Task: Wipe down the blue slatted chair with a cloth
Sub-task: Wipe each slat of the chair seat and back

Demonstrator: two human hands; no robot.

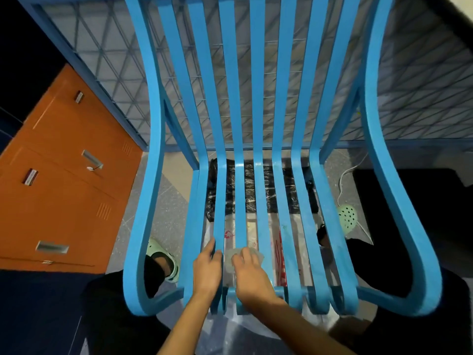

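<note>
The blue chair (257, 98) is seen from above, its back rising away and its seat sloping down toward the person. The cloth (229, 260), pale and thin, lies on the seat slats near the chair's front edge. The right hand (252, 275) presses it down there with bent fingers (244, 253) bunched over it. Just beside it on the same seat, the left hand (207, 270) holds the next slat, its fingers (212, 245) dipping into the gap and the thumb on top. Black plastic sheeting (250, 190) shows under the seat. A pale green clog (174, 266) stands by the chair's left arm and another (347, 217) by its right. An orange cabinet (64, 188) is left of the chair, with wire mesh (107, 60) behind the chair's back.
</note>
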